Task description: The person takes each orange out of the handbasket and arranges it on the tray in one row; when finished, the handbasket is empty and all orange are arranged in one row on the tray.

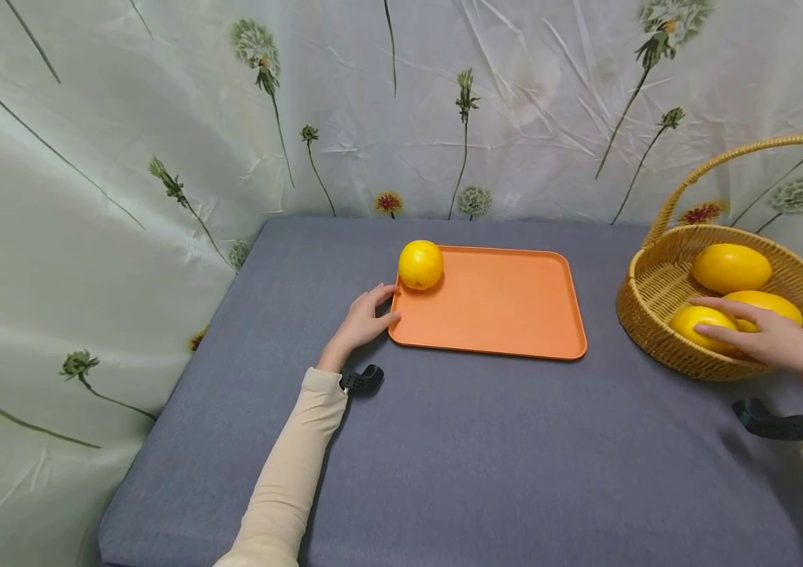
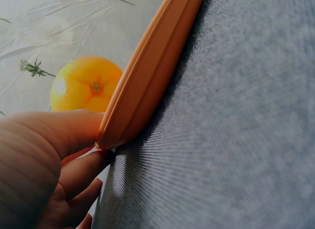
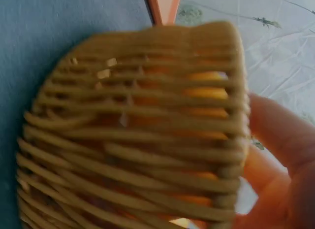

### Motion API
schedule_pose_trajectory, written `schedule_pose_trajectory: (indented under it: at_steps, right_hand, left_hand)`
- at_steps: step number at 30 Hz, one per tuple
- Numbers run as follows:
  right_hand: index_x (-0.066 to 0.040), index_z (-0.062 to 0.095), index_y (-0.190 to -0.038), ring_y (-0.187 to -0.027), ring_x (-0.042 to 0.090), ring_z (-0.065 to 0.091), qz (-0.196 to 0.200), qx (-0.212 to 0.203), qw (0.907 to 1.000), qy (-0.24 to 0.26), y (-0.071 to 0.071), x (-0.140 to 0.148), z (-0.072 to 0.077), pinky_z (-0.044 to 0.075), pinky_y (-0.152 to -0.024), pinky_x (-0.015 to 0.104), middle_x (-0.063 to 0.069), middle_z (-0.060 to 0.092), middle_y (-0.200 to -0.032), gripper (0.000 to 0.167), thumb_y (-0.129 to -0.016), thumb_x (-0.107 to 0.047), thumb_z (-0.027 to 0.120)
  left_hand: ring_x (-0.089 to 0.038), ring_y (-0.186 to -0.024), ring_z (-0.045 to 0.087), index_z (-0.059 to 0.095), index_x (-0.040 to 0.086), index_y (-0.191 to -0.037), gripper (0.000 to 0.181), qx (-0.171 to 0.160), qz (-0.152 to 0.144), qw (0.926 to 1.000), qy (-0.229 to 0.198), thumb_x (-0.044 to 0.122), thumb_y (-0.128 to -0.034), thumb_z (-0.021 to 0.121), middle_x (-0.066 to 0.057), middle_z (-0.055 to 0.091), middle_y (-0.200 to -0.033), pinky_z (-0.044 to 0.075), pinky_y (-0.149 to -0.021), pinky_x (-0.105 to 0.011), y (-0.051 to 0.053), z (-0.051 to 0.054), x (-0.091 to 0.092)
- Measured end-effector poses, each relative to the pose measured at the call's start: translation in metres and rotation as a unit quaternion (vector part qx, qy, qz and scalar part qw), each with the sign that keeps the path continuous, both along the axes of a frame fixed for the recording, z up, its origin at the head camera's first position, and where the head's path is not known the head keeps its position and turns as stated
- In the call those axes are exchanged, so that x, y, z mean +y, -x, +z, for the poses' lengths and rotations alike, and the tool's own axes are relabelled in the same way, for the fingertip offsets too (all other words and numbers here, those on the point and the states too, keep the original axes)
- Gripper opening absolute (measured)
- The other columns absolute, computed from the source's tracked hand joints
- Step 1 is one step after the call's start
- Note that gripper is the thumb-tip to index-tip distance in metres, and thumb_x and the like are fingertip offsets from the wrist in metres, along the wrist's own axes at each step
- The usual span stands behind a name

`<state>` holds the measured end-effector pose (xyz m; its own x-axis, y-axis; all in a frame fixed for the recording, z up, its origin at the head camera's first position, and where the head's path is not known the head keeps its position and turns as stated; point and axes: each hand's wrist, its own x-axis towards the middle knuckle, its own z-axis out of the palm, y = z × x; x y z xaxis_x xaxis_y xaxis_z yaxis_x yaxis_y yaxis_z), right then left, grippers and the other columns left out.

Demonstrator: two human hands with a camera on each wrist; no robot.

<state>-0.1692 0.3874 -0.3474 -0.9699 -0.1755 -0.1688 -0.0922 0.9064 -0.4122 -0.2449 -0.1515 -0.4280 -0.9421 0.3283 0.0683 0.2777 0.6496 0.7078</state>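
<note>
The right hand (image 1: 770, 335) reaches into a wicker basket (image 1: 645, 323) right of the orange tray (image 1: 504, 303), its thumb and fingers moderately parted about the nearest yellow fruit (image 1: 688, 320); whether they have firm hold of it I cannot tell. The left hand (image 1: 364, 316) pinches the tray's left edge, thumb at the rim and fingers underneath, with no more gap than that edge needs.

The nearest fruit lies on the basket's tray side. It is probably firm and of modest weight, with a glossy skin that could slip or roll, so the sure hold is round its widest part, fingertips on opposite sides. The tray looks stiff and light; its raised rim offers the best grip.

Farther from the tray, the middle fruit (image 1: 770, 300) and the far fruit (image 1: 730, 268) share the basket. A round fruit (image 1: 420, 264) sits in the tray's far left corner.

The count is 1 tray, 1 basket and 4 visible fruits: 3 right of the tray, 1 on it. Under the tray spreads 1 grey-blue tabletop (image 1: 501, 465); beyond it hangs a flower-printed curtain (image 1: 352, 94).
</note>
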Motion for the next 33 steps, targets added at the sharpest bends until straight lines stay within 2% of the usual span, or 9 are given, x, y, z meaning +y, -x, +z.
schedule_pose_trajectory:
  at_steps: [2, 5, 10, 12, 16, 18, 22, 28, 33]
  right_hand:
    - [-0.002, 0.042, -0.138, -0.089, 0.022, 0.047, -0.004, 0.024, 0.9997, -0.001, -0.001, -0.001, -0.003, 0.037, -0.075, 0.045, 0.032, 0.044, -0.132, 0.057, -0.095, -0.037, 0.051]
    - [-0.005, 0.049, -0.134, -0.085, 0.007, 0.045, -0.008, 0.068, 0.9976, 0.011, -0.004, -0.002, -0.007, 0.037, -0.074, 0.041, 0.021, 0.05, -0.132, 0.053, -0.091, -0.035, 0.059]
    - [-0.006, 0.058, -0.125, -0.081, -0.009, 0.039, -0.015, 0.142, 0.9886, 0.048, -0.007, -0.009, -0.009, 0.03, -0.067, 0.017, -0.04, 0.043, -0.11, 0.047, -0.085, -0.028, 0.068]
    - [-0.003, 0.057, -0.125, -0.093, -0.003, 0.045, -0.021, 0.156, 0.9856, 0.061, -0.008, -0.013, -0.009, 0.034, -0.076, 0.022, -0.035, 0.048, -0.115, 0.048, -0.085, -0.026, 0.068]
    - [0.0, 0.054, -0.127, -0.121, 0.041, 0.039, -0.043, 0.178, 0.9801, 0.075, -0.009, -0.022, -0.007, 0.029, -0.098, 0.058, 0.025, 0.047, -0.136, 0.05, -0.086, -0.024, 0.067]
    - [0.0, 0.054, -0.127, -0.123, 0.052, 0.033, -0.056, 0.2, 0.9748, 0.081, -0.009, -0.025, -0.006, 0.022, -0.101, 0.066, 0.037, 0.041, -0.132, 0.049, -0.085, -0.023, 0.067]
    - [-0.003, 0.058, -0.125, -0.124, 0.051, 0.037, -0.083, 0.257, 0.9593, 0.082, -0.01, -0.031, -0.006, 0.037, -0.091, 0.041, 0.035, 0.044, -0.133, 0.047, -0.082, -0.019, 0.07]
    - [-0.001, 0.062, -0.118, -0.122, 0.049, 0.042, -0.094, 0.338, 0.9308, 0.103, -0.008, -0.041, -0.004, 0.027, -0.072, 0.005, 0.03, 0.047, -0.135, 0.045, -0.077, -0.013, 0.075]
    - [-0.001, 0.065, -0.113, -0.123, 0.002, 0.041, -0.089, 0.383, 0.9097, 0.133, -0.006, -0.048, -0.003, 0.022, -0.07, -0.006, 0.03, 0.049, -0.131, 0.044, -0.072, -0.009, 0.078]
  left_hand:
    - [-0.032, -0.144, 0.025, 0.045, 0.002, -0.136, 0.051, -0.002, -0.001, 1.0, -0.001, 0.016, -0.0896, 0.059, -0.018, 0.048, -0.142, 0.014, -0.119, -0.051, 0.0, 0.0, 0.001]
    - [-0.032, -0.144, 0.025, 0.045, 0.002, -0.136, 0.05, -0.002, -0.002, 1.0, 0.0, 0.016, -0.0899, 0.059, -0.018, 0.048, -0.142, 0.013, -0.119, -0.051, 0.0, -0.001, 0.001]
    - [-0.031, -0.144, 0.025, 0.045, 0.002, -0.136, 0.05, 0.0, -0.002, 1.0, -0.001, 0.017, -0.0899, 0.059, -0.017, 0.048, -0.142, 0.013, -0.12, -0.05, 0.0, 0.0, 0.001]
    - [-0.032, -0.144, 0.025, 0.045, 0.002, -0.136, 0.05, 0.001, -0.002, 1.0, -0.004, 0.016, -0.0898, 0.059, -0.018, 0.048, -0.142, 0.013, -0.12, -0.051, 0.0, 0.0, 0.0]
    - [-0.032, -0.144, 0.025, 0.045, 0.001, -0.136, 0.051, 0.004, -0.002, 1.0, -0.004, 0.016, -0.0894, 0.059, -0.019, 0.048, -0.141, 0.013, -0.119, -0.051, 0.0, 0.001, 0.0]
    - [-0.032, -0.144, 0.025, 0.045, 0.001, -0.136, 0.051, 0.002, -0.002, 1.0, -0.002, 0.016, -0.0895, 0.059, -0.019, 0.048, -0.141, 0.013, -0.119, -0.051, 0.0, 0.001, -0.001]
    - [-0.032, -0.144, 0.025, 0.045, 0.001, -0.137, 0.051, -0.001, -0.003, 1.0, 0.002, 0.017, -0.0899, 0.059, -0.018, 0.047, -0.142, 0.014, -0.119, -0.051, 0.0, 0.0, -0.001]
    - [-0.031, -0.144, 0.025, 0.045, 0.002, -0.137, 0.051, -0.001, -0.002, 1.0, 0.001, 0.016, -0.0897, 0.059, -0.018, 0.047, -0.142, 0.013, -0.12, -0.05, -0.001, 0.001, 0.0]
    - [-0.031, -0.144, 0.025, 0.044, 0.002, -0.137, 0.051, -0.005, 0.0, 1.0, -0.002, 0.016, -0.09, 0.059, -0.018, 0.047, -0.143, 0.012, -0.12, -0.05, -0.001, 0.0, 0.0]
